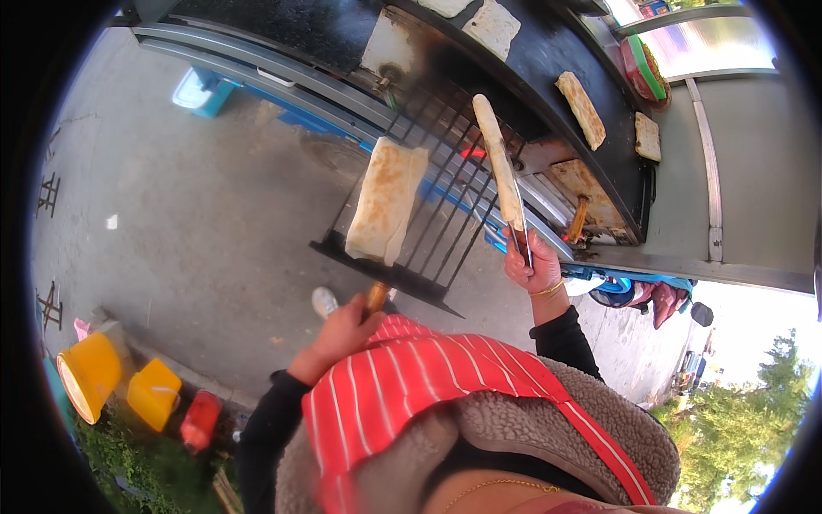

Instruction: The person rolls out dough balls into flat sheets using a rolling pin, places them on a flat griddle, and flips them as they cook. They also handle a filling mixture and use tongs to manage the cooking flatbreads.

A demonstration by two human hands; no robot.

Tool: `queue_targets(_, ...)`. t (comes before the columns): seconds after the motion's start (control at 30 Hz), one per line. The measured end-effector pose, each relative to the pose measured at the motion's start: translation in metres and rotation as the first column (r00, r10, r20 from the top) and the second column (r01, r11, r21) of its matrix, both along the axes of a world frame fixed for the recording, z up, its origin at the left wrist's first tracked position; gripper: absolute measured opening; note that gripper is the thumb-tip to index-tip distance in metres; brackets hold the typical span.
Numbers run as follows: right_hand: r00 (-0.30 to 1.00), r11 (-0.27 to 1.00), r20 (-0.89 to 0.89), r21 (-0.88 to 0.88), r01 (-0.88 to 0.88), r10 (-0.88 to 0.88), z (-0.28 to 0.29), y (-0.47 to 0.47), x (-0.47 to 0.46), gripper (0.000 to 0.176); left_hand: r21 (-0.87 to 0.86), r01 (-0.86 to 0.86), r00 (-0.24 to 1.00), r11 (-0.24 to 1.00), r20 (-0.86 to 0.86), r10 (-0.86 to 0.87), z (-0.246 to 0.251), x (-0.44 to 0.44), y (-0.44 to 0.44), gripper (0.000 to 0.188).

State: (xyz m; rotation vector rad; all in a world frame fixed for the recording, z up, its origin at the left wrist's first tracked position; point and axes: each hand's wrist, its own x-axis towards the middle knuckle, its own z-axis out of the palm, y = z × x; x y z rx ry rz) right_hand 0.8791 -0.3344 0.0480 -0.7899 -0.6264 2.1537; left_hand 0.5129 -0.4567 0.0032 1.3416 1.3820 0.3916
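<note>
My left hand (340, 334) grips the wooden handle (377, 297) of a black wire grill rack (443, 225), which is pulled out in front of me. On the rack's left part lies a browned rectangular flatbread (387, 199). My right hand (534, 260) is closed on metal tongs (528, 241), which hold a long, narrow flatbread (496, 151), seen nearly edge-on, over the rack's right side. On the black griddle (546, 77) above are a browned flatbread (581, 110), a smaller piece (647, 137) and a pale flatbread (492, 29).
A second wooden handle (578, 218) sticks out below the griddle's right end. A container with a green rim (647, 67) stands behind the griddle. Yellow containers (154, 393) and a red jug (201, 421) are on the ground at lower left. A blue-and-white bin (202, 91) is under the counter.
</note>
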Motion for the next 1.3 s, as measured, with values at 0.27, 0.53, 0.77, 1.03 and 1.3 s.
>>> queue_targets(0.27,0.827,0.946,0.462,0.119,0.301,-0.321,-0.031,0.061,-0.022,0.045,-0.143,0.061,0.997,0.988,-0.039,-0.067,0.007,-0.002,0.009,0.042)
queue_targets(0.53,0.493,0.973,0.844,0.129,0.193,-0.210,0.035,0.018,0.006,0.036,-0.095,0.036,0.999,0.995,-0.030,-0.039,0.003,-0.002,0.010,0.044)
queue_targets(0.77,0.659,0.954,0.693,0.252,0.161,-0.294,0.114,0.056,0.053,0.036,-0.128,0.007,1.000,0.992,0.018,-0.005,-0.001,0.009,0.029,0.043)
queue_targets(1.03,0.609,0.993,0.790,0.113,-0.033,-0.070,0.127,0.233,0.051,0.038,-0.062,-0.035,0.995,0.997,-0.099,0.029,-0.001,0.019,0.035,0.032)
queue_targets(1.3,0.721,0.983,0.693,0.128,-0.129,0.004,0.105,0.333,-0.013,0.035,-0.007,-0.061,0.990,0.998,-0.124,0.059,0.001,0.021,0.029,0.031)
